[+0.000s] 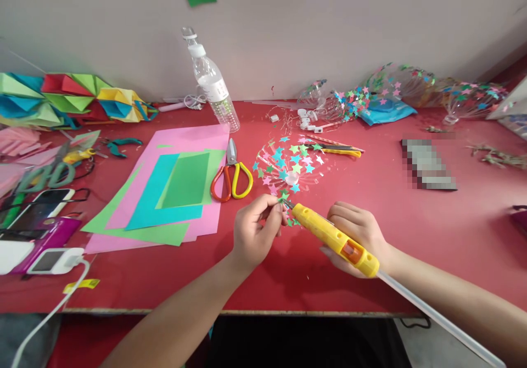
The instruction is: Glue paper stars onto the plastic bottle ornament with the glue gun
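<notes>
My right hand (360, 228) is closed round a yellow hot glue gun (325, 230), with a long white glue stick (436, 313) running out of its back end. The gun's metal nozzle reaches to the fingertips of my left hand (257, 228). Those fingers pinch a small green paper star (283, 196) right at the nozzle tip. Just beyond lies a plastic bottle piece cut into curling strips (291, 178), its strips dotted with pink, blue and green stars. Red-and-yellow-handled scissors (231, 178) rest to the left of it.
Coloured paper sheets (206, 222) are stacked at the left. A clear bottle (214, 88) stands by the wall. A box cutter (337, 150) lies behind the strips. More star-covered bottle pieces (352, 101) line the back. Phones, a power bank (55, 261) and pliers (117, 147) occupy the far left.
</notes>
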{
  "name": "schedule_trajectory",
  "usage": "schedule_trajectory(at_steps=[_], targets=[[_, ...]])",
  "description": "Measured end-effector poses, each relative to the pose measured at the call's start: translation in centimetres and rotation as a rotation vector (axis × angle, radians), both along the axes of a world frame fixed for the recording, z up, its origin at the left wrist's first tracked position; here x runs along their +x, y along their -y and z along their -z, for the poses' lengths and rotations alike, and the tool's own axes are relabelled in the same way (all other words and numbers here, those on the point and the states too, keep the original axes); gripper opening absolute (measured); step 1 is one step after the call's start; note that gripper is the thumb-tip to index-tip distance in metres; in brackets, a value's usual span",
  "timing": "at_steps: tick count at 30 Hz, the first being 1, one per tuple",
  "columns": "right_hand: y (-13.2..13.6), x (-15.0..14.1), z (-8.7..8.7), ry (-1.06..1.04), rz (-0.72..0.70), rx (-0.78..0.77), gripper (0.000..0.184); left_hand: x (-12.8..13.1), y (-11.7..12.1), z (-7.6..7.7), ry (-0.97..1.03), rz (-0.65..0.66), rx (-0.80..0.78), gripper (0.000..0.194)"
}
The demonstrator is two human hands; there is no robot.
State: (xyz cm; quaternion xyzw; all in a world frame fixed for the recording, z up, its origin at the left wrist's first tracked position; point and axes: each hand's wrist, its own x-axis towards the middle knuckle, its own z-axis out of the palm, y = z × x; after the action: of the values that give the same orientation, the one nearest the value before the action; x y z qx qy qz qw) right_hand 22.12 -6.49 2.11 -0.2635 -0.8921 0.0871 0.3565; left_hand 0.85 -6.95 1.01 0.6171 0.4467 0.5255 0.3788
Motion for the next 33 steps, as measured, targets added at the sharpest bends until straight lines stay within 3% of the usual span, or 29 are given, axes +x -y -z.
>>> schedule_trajectory(at_steps=[33], targets=[[0.1,-0.09,0.06,0.02,0.029,0.008,0.022,0.14,-0.14,-0.38,-0.034,-0.026,0.028,0.018]])
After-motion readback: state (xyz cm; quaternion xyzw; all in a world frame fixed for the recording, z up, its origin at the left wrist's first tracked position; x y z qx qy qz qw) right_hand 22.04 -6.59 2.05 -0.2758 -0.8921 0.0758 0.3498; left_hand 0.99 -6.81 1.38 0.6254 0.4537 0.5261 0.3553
